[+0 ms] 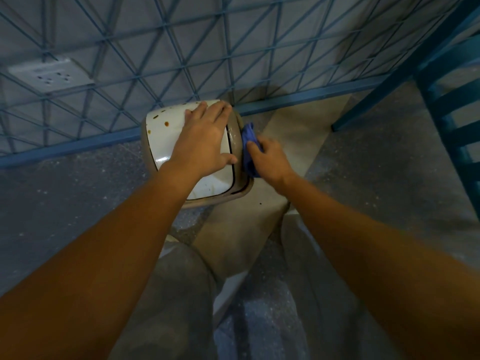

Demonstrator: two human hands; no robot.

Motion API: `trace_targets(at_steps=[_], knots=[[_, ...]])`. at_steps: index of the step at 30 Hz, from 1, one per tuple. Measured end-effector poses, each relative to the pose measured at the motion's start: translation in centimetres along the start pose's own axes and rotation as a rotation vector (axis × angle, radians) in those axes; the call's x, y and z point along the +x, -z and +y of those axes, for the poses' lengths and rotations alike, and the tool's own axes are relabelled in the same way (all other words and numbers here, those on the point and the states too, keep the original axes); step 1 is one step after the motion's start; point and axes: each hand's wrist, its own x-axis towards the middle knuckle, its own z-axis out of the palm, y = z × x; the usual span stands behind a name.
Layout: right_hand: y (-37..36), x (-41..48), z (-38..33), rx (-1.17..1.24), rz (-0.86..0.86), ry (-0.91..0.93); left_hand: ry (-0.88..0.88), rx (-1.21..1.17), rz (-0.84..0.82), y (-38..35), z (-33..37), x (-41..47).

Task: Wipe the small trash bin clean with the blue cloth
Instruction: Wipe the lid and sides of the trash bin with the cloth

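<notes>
The small trash bin [161, 136] stands on the floor against the blue grille, beige with a white swing lid that carries several brown spots. My left hand [205, 137] lies flat on the lid, fingers spread, pressing down on it. My right hand [270, 158] is closed on the bunched blue cloth [248, 141] and holds it against the bin's right side, just below the rim. The lower body of the bin is hidden under the lid and my arms.
A blue metal grille [181, 61] runs along the wall behind the bin, with a white wall socket [49, 76] behind it at the left. A blue ladder-like frame [446, 105] stands at the right. My knees [187, 281] in grey trousers are just below the bin.
</notes>
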Motion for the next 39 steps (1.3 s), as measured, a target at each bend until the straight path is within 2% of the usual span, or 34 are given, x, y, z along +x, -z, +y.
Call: trace_targets(at_steps=[5,10,14,22,32,39], knots=[[-1.8,-4.6,1.6,-0.098,0.139,0.025,0.002,0.009,-0.007,0.1,0.1,-0.1],[-0.7,-2.0,1.3,-0.269,0.125,0.083,-0.001,0.026,-0.017,0.1,0.1,0.0],[-0.3,0.4,0.5,-0.319,0.121,0.143,-0.010,0.024,-0.008,0.0,0.0,-0.1],[-1.2,-3.0,3.6,-0.402,0.209,0.250,-0.001,0.017,-0.003,0.1,0.0,-0.1],[-0.4,1.2,0.2,-0.460,0.175,0.182,0.009,0.013,0.002,0.0,0.1,-0.2],[-0.8,-2.0,2.0,-0.428,0.177,0.188,0.007,0.010,-0.001,0.0,0.2,-0.3]])
